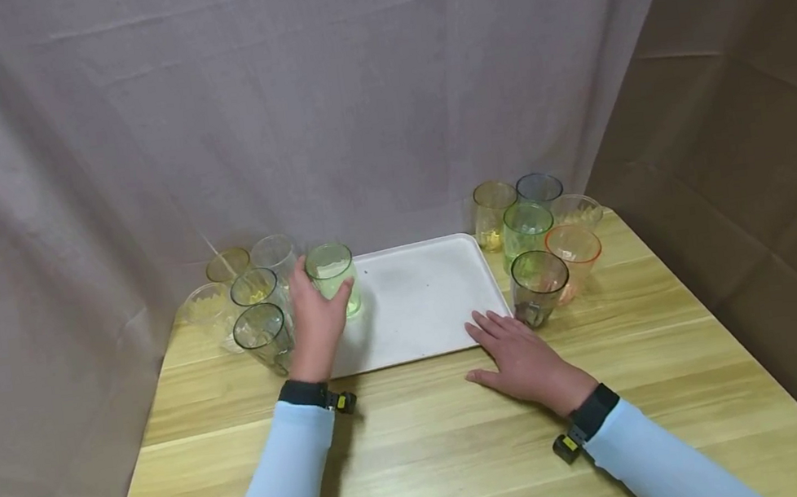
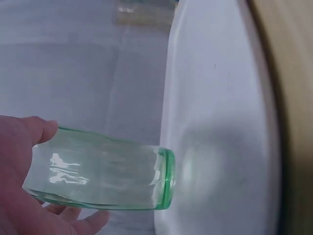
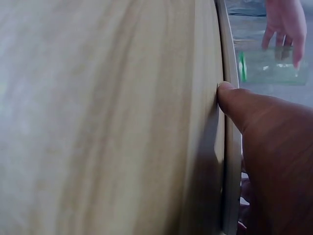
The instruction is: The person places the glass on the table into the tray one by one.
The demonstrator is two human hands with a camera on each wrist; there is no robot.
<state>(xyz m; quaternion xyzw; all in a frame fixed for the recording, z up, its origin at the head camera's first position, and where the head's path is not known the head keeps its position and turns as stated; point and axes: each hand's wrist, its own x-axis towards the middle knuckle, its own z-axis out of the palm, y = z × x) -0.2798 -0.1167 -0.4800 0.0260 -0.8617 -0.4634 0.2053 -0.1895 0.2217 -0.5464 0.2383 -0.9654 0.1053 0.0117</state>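
Observation:
A light green glass (image 1: 331, 271) stands upright over the left end of the white tray (image 1: 419, 303). My left hand (image 1: 320, 323) grips it near the rim, thumb on one side and fingers on the other. In the left wrist view, the base of this green glass (image 2: 107, 171) is close to the tray surface; I cannot tell whether they touch. My right hand (image 1: 522, 357) lies with fingers extended at the tray's front right corner, beside a dark grey glass (image 1: 539, 286). In the right wrist view, the right thumb (image 3: 239, 100) is by the tray's edge.
Left of the tray several glasses cluster, including a dark grey one (image 1: 263, 333) and a clear one (image 1: 274, 254). On the right are more: an amber glass (image 1: 495, 209), a green one (image 1: 525, 230) and an orange-rimmed one (image 1: 576, 253). Behind the wooden table (image 1: 436, 449) hangs a grey curtain (image 1: 367, 104).

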